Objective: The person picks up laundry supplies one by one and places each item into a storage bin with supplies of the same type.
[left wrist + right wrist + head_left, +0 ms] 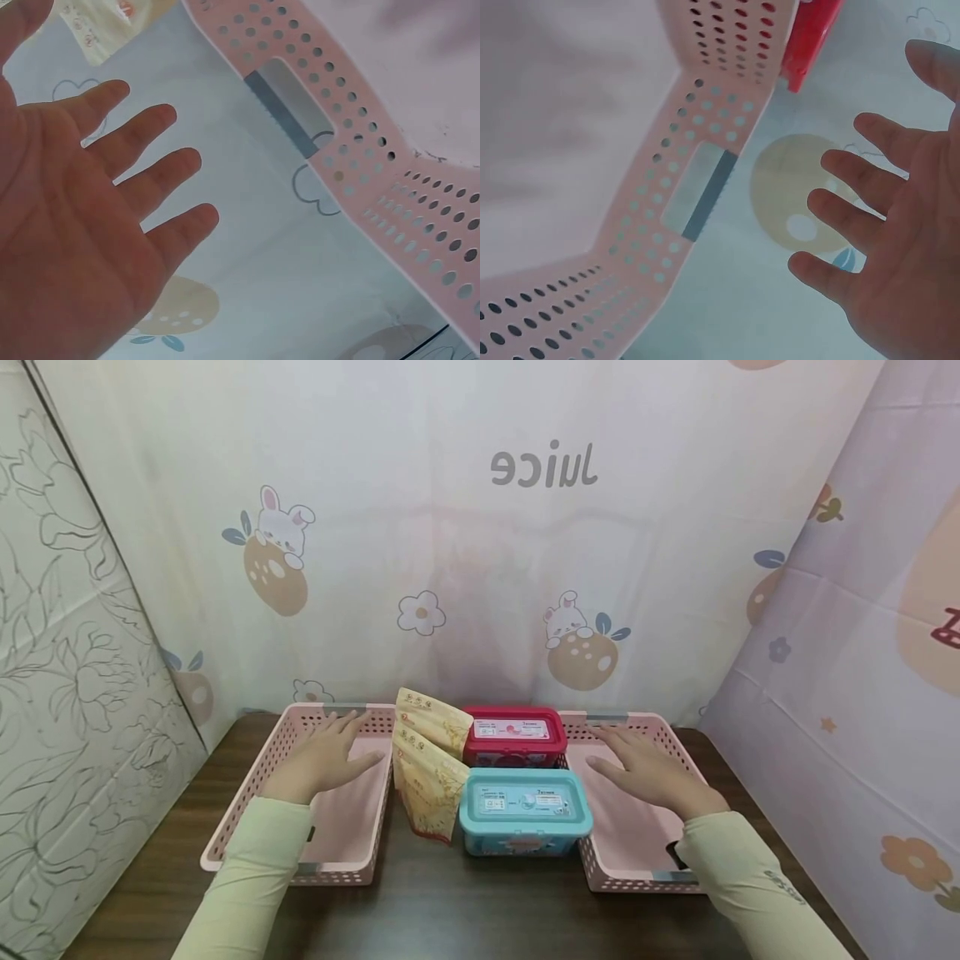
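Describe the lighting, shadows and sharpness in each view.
Head view: soft, diffuse light, a faint sheen on the table, the finest print on the teal box too small to read; left wrist view: left hand dim against the paler curtain, soft shadow inside the left basket; right wrist view: right hand dim too, blurry-edged shadow streaks inside the right basket.
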### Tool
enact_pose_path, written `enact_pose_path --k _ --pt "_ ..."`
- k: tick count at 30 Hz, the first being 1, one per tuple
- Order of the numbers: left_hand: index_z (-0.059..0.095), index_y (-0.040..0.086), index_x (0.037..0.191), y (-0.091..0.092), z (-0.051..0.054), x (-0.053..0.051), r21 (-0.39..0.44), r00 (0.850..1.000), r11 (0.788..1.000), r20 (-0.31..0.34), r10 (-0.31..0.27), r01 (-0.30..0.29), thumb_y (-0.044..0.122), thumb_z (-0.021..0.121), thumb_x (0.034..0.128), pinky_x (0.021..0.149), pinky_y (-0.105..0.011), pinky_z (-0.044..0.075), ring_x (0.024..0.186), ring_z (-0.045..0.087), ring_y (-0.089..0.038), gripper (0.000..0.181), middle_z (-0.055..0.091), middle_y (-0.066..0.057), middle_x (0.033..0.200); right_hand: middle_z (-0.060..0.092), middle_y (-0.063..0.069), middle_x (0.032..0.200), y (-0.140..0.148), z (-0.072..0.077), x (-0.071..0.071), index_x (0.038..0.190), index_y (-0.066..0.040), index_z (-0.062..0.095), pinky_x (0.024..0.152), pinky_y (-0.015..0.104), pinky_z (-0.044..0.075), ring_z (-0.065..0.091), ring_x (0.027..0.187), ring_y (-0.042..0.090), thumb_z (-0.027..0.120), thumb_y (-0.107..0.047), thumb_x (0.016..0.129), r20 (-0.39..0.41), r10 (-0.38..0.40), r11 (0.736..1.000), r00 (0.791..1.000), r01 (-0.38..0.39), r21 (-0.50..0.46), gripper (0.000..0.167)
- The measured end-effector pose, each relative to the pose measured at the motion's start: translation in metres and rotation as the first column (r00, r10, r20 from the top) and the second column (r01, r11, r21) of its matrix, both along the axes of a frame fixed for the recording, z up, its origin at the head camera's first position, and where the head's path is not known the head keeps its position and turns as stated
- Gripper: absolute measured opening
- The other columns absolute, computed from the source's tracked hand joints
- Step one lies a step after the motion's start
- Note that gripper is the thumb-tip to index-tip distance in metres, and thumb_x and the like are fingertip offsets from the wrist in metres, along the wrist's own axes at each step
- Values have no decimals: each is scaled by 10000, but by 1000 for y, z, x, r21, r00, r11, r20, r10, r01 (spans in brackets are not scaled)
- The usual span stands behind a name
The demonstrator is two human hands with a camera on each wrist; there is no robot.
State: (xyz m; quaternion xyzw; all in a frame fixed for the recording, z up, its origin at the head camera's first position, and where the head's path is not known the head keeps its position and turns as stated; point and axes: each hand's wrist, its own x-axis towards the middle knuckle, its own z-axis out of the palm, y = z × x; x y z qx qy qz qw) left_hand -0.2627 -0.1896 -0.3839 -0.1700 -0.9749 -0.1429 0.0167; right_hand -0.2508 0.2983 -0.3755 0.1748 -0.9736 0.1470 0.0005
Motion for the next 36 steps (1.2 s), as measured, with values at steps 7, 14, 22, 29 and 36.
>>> enact_pose_path --k 7,14,22,29,36 --pt "325 67 1563 4 4 0 -4 1000 1000 -13 -7 7 583 498 988 1143 -675 162 1422 239 -525 792 357 -264 1541 372 207 1556 -11 8 6 1543 -112 393 1073 711 288 298 1426 460 498 -551 1007 46 40 998 998 -37 -57 701" --pt "377 75 1542 6 7 1 4 1000 1000 -22 -23 23 564 524 984 1117 -697 211 1416 267 -516 757 380 -251 1533 390 148 1560 -21 10 10 1543 -179 409 1060 705 318 323 1428 422 558 -498 998 30 86 993 996 -83 -87 649" --pt "423 66 1517 8 10 3 85 999 995 -6 -43 43 511 508 1012 1056 -649 367 1347 421 -465 679 440 -252 1490 400 137 1555 -33 8 8 1544 -140 399 1081 667 328 343 1424 403 597 -405 1003 59 138 974 989 -124 -188 634" --pt "448 29 1495 10 10 3 157 997 985 11 -74 72 411 543 1016 1075 -629 359 1337 433 -464 620 458 -274 1464 422 120 1541 -44 9 11 1544 -144 397 1069 653 357 382 1405 383 619 -370 995 90 173 957 981 -145 -252 634" --pt "456 -33 1463 11 8 3 248 995 964 21 -101 92 341 578 1012 1078 -617 364 1330 440 -468 598 474 -279 1450 457 91 1517 -58 9 16 1524 -120 431 1088 621 356 397 1403 347 649 -326 985 87 222 942 971 -191 -274 617"
